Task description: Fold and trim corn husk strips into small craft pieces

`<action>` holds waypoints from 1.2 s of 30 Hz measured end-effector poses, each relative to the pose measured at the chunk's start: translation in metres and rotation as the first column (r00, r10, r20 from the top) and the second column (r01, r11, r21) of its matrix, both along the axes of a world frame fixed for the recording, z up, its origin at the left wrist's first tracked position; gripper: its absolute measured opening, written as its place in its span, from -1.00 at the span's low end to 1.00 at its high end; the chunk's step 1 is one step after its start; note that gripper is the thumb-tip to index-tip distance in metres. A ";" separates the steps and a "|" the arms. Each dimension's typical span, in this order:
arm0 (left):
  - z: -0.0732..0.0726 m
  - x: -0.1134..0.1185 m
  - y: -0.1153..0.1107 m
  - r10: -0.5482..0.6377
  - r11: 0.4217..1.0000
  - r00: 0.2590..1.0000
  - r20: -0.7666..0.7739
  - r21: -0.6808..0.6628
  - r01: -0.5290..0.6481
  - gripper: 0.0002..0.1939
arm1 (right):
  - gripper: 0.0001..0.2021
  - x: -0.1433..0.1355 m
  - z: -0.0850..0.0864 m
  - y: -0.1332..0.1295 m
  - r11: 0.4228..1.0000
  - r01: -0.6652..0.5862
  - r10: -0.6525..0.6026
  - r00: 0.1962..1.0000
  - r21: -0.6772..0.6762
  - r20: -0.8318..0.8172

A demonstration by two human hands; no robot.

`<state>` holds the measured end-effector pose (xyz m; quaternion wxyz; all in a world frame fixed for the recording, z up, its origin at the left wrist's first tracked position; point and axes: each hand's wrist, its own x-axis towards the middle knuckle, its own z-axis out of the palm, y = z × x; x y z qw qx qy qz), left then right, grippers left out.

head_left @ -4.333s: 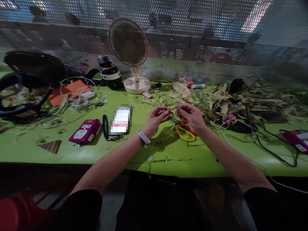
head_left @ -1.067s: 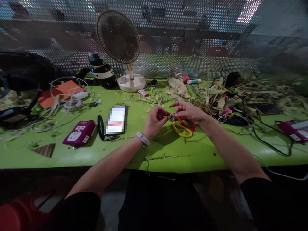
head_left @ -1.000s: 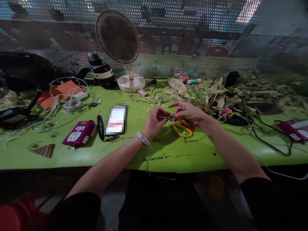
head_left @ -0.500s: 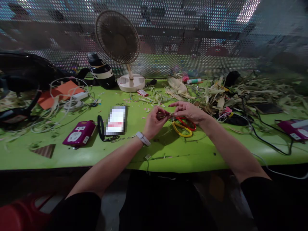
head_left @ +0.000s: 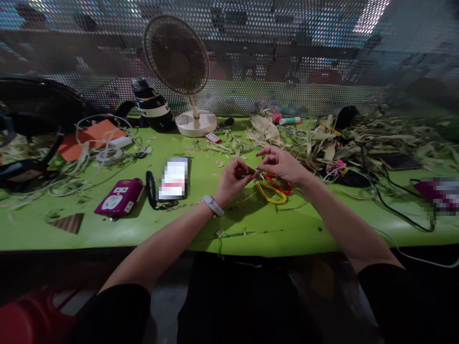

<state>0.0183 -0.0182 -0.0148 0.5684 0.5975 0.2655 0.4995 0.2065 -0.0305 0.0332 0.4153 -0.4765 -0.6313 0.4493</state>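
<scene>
My left hand (head_left: 234,181), with a pale band on its wrist, is pinched at the middle of the green table; what its fingertips hold is too small to name. Close on its right, my right hand (head_left: 283,166) has its thumb and index finger near the left fingertips, the other fingers curved and raised. Whether it grips anything is too small to tell. Scissors with a yellow handle loop (head_left: 271,193) and a red handle loop (head_left: 283,184) lie on the table just below my right hand.
A phone (head_left: 174,178) and a purple power socket (head_left: 119,198) lie on the left. Behind stand a fan (head_left: 196,123) and a black bottle (head_left: 157,112). Dried husks (head_left: 315,138) and cables cover the back right of the green table (head_left: 287,239).
The fingertips of my right hand have shifted slightly, and its thumb and index finger look a little more apart. My left hand has hardly moved.
</scene>
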 end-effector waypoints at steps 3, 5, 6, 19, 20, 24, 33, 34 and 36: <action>0.001 -0.001 0.004 0.027 0.998 0.998 0.057 -0.052 -0.024 -0.46 | -0.57 -0.004 -0.003 0.001 0.979 0.120 -0.122 0.993 0.166 -0.001; 0.001 -0.002 0.007 0.051 0.996 0.995 0.086 -0.075 -0.045 -0.45 | -0.67 -0.004 -0.003 0.001 0.947 0.174 -0.184 0.983 0.271 0.013; 0.002 -0.003 0.008 0.066 0.995 0.993 0.098 -0.082 -0.058 -0.45 | -0.71 -0.004 -0.002 0.000 0.933 0.177 -0.198 0.980 0.312 0.036; 0.004 -0.003 0.011 0.129 0.991 0.984 0.123 0.005 -0.130 -0.46 | -0.89 -0.011 0.002 -0.012 0.848 0.051 -0.223 0.937 0.527 0.268; 0.004 -0.003 0.011 0.129 0.991 0.985 0.115 0.019 -0.132 -0.46 | -0.90 -0.011 0.003 -0.012 0.838 0.029 -0.221 0.931 0.545 0.291; 0.003 -0.003 0.010 0.130 0.987 0.989 0.072 0.080 -0.136 -0.47 | -0.90 -0.008 0.005 -0.012 0.808 -0.045 -0.233 0.891 0.588 0.389; -0.005 -0.003 0.011 0.190 0.935 0.982 -0.013 0.306 -0.177 -0.56 | -0.90 -0.006 0.003 -0.011 0.823 -0.081 -0.243 0.844 0.562 0.478; -0.005 -0.003 0.011 0.190 0.927 0.981 -0.029 0.334 -0.170 -0.59 | -0.90 -0.007 0.002 -0.011 0.823 -0.084 -0.244 0.841 0.562 0.482; -0.006 -0.004 0.011 0.203 0.905 0.978 -0.053 0.391 -0.166 -0.63 | -0.90 -0.008 0.001 -0.011 0.822 -0.088 -0.253 0.829 0.562 0.499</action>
